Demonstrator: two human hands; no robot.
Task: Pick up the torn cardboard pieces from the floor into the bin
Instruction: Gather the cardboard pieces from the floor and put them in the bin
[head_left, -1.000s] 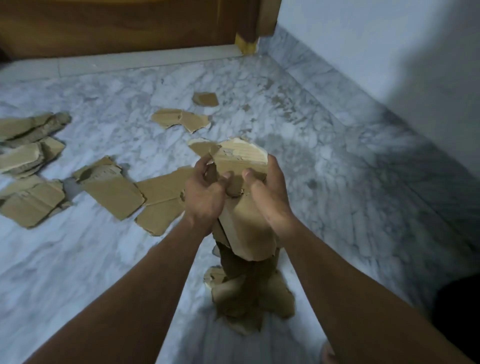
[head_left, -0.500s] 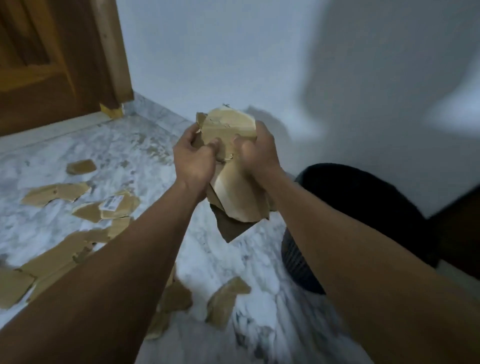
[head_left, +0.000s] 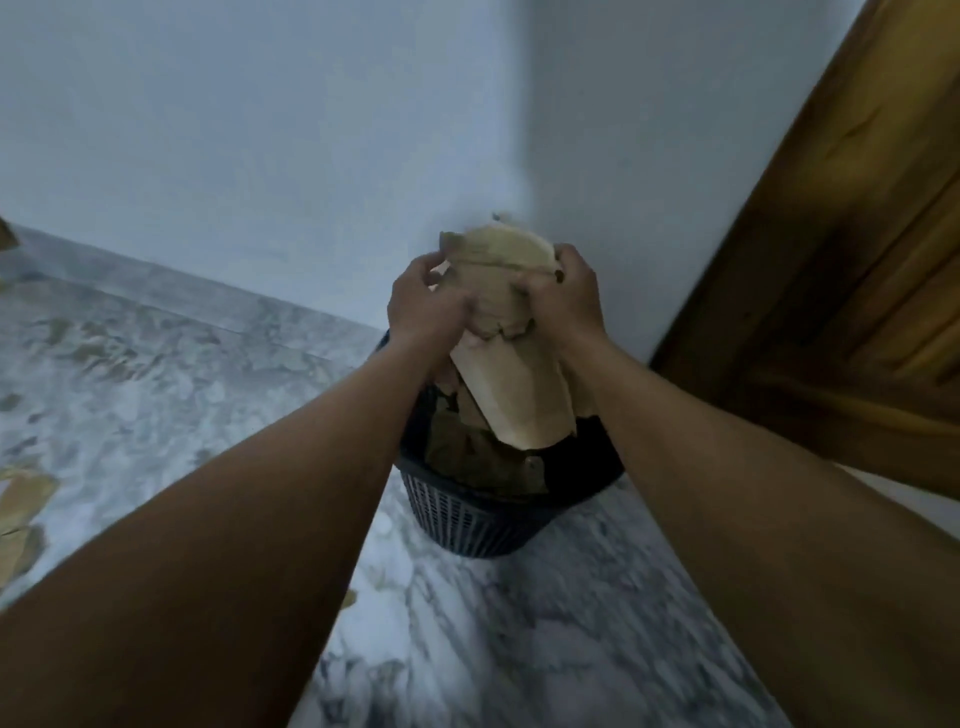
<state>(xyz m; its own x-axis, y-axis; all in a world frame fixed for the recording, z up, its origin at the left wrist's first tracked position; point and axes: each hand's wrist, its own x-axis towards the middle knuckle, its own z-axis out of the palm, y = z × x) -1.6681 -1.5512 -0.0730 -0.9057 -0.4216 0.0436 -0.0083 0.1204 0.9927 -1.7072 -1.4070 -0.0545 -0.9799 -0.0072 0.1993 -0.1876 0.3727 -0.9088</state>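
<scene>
While both arms reach forward over the bin, the scene stands thus:

Left hand (head_left: 426, 306): closed on the left side of the bundle of torn cardboard pieces (head_left: 511, 353), fingers curled round its upper part, thumb toward the middle.
Right hand (head_left: 569, 301): closed on the right side of the same bundle, fingers wrapped over its top edge.
Bundle: several pale brown sheets pressed together, held roughly upright between the two hands, its lower end hanging down into the mouth of the bin.
Bin (head_left: 467, 514): dark, round, with a slotted wall, standing on the floor in the corner where the two walls meet; darker cardboard scraps (head_left: 472, 457) already lie inside it, under the bundle.
Floor (head_left: 156, 415): grey-white marble, blurred.
Loose pieces (head_left: 21, 499): a few more brown pieces lie on the floor at the far left edge, well apart from the bin.
Wooden door (head_left: 841, 291): brown, slanting along the right side, just beside the bin.
</scene>
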